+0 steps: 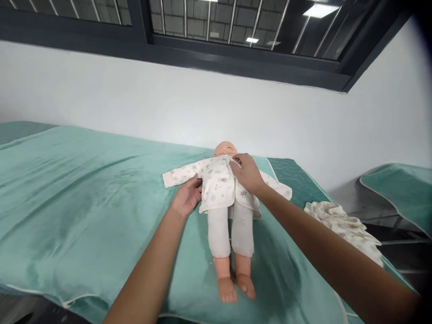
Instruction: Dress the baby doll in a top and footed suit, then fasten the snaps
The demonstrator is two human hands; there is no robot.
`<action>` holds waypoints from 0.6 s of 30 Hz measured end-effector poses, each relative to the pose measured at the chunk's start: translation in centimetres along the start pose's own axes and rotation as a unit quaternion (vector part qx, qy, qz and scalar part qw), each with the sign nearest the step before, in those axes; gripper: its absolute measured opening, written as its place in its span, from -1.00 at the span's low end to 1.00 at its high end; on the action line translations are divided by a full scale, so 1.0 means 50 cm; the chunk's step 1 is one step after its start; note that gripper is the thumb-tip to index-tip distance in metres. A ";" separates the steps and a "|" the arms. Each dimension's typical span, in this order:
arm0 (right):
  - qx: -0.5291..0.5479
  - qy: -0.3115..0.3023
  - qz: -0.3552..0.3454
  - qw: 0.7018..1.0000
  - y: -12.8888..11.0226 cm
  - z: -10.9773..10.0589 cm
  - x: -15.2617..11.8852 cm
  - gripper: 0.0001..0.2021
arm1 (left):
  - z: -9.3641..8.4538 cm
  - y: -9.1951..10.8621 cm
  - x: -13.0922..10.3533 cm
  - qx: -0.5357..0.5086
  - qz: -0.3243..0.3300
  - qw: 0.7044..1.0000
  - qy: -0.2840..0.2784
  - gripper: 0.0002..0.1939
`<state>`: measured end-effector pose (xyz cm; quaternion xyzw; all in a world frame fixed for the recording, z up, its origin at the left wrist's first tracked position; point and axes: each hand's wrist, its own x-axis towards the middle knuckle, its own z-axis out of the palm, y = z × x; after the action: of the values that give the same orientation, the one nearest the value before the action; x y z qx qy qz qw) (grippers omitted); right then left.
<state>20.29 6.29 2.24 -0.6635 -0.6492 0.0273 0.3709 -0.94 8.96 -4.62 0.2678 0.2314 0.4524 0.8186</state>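
A baby doll (219, 234) lies on its back on a green blanket (101, 189), its head toward the wall. It wears a white printed baby jacket (218, 186), whose sleeves spread out to both sides. The jacket's front edges part below the chest, and the doll's white cloth legs and bare feet show. My right hand (248, 173) is over the upper chest, its fingers pinching the jacket's front edge near the collar. Beside the doll's body, under the sleeve on the left, rests my left hand (188, 196), fingers loosely apart against the jacket's side.
A crumpled cream cloth (342, 225) lies at the bed's right edge. Behind the bed stands a white wall (168, 108) with a dark-framed, barred window (219, 22) above. Another green-covered surface (401, 189) is at the far right, past a gap.
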 end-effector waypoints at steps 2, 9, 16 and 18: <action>0.058 0.017 -0.013 0.998 0.007 0.000 -0.050 -0.62 | -0.004 0.005 0.008 -0.042 0.025 0.998 0.028 -0.82; 0.040 -0.018 -0.077 0.996 0.023 -0.019 -0.213 -0.30 | -0.015 0.022 0.027 -0.104 0.131 0.981 0.098 -0.92; -0.008 0.000 -0.116 0.993 0.025 -0.033 -0.234 -0.59 | -0.028 0.045 0.034 -0.149 0.206 0.958 0.131 -0.91; 0.007 0.020 -0.111 0.994 0.019 -0.035 -0.219 -0.63 | -0.029 0.048 0.035 -0.157 0.211 0.955 0.137 -0.91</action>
<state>20.29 -4.04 -1.84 -0.5852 -0.7112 -0.0228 0.3888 -2.48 11.87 -4.40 0.1143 0.2053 0.6781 0.6964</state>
